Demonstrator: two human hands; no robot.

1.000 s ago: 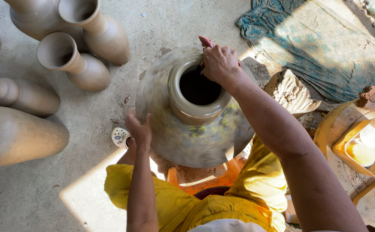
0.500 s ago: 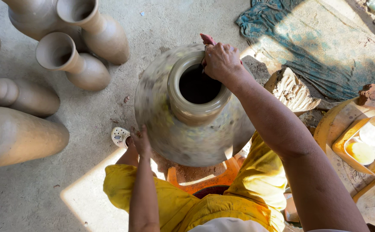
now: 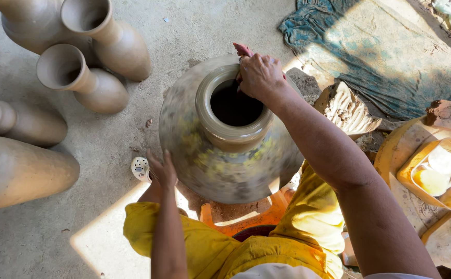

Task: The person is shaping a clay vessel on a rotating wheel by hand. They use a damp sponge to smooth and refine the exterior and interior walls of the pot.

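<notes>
One head view was examined. A large clay pot (image 3: 230,129) sat at centre on an orange stand (image 3: 235,219), its surface blurred, consistent with turning. The right hand (image 3: 259,76) rested on the rim at 12 o'clock, fingers curled around a reddish tool (image 3: 243,49), likely to dress the lip. The left hand (image 3: 162,170) lay flat, fingers released, against the wall at 8 o'clock, seemingly to steady or spin it. Finished vases (image 3: 93,82) lay at 10 o'clock on the floor (image 3: 39,237). The stand's base and most of the tool were hidden.
</notes>
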